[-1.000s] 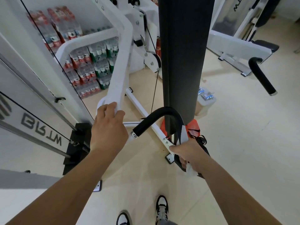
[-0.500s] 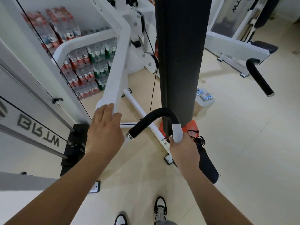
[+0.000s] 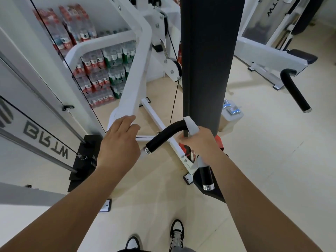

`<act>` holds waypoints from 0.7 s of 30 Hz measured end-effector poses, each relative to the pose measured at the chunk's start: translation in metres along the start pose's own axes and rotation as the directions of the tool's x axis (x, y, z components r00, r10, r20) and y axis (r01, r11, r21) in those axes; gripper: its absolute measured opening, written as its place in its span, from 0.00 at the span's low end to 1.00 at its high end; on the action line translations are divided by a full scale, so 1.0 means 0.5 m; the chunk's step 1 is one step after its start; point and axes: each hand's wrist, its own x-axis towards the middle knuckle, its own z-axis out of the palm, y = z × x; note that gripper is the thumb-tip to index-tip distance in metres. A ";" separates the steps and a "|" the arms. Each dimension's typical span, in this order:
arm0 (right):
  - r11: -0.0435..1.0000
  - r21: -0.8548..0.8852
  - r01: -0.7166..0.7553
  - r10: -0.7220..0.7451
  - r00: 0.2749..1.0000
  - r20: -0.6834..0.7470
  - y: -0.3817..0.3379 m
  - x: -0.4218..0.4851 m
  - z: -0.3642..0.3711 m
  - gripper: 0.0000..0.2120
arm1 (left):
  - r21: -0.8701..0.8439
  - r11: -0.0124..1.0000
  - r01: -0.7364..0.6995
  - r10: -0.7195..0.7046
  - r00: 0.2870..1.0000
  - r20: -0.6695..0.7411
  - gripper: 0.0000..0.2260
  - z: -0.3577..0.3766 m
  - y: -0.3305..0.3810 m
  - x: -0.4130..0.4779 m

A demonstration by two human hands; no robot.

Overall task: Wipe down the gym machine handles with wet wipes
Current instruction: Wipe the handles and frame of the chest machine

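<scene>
Beige gym flooring (image 3: 272, 160) runs under white-framed machines, with a tall black upright pad (image 3: 209, 60) standing in the middle of the view. At the foot of that pad a black curved handle (image 3: 163, 137) bends out to the left, and its other leg drops towards the camera; both ends carry chrome caps. The right hand (image 3: 201, 142) is curled round the bend of the handle, just in front of the pad, clamping a white wet wipe (image 3: 190, 125) against the grip. One end of the wipe sticks up above the knuckles and another hangs out below the hand.

Left of the pad, the left hand (image 3: 118, 142) rests on the end of a sloping white frame arm (image 3: 134, 88), fingers laid over it and only slightly bent, holding nothing. The two hands are apart, with the free end of the handle between them.

Further left of the pad, shrink-wrapped packs of bottled water (image 3: 101, 73) are stacked behind the frame. Well to the pad's right another black handle (image 3: 294, 90) juts from a bench machine.
</scene>
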 end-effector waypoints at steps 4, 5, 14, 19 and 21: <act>0.969 0.207 -0.137 0.142 0.990 -0.009 0.068 -0.070 0.020 0.22 | -0.009 1.000 -0.012 0.012 0.999 -0.030 0.19 0.006 -0.008 0.006; 0.980 0.186 -0.077 0.092 0.993 -0.075 0.087 -0.091 0.028 0.24 | -0.010 1.000 -0.018 0.017 0.999 -0.040 0.18 0.008 -0.010 0.008; 0.978 -0.022 0.207 -0.205 0.939 -0.274 0.186 -0.162 0.069 0.17 | -0.009 1.000 -0.029 0.029 0.999 -0.047 0.19 0.012 -0.009 0.006; 0.974 -0.162 0.157 -0.193 0.951 -0.240 0.122 -0.095 0.048 0.12 | 0.018 0.999 -0.029 0.029 1.000 -0.012 0.18 0.008 -0.006 0.009; 0.971 -0.185 0.148 -0.192 0.950 -0.247 0.076 -0.049 0.035 0.13 | 0.030 0.999 -0.044 0.044 0.999 -0.025 0.18 0.009 -0.006 0.010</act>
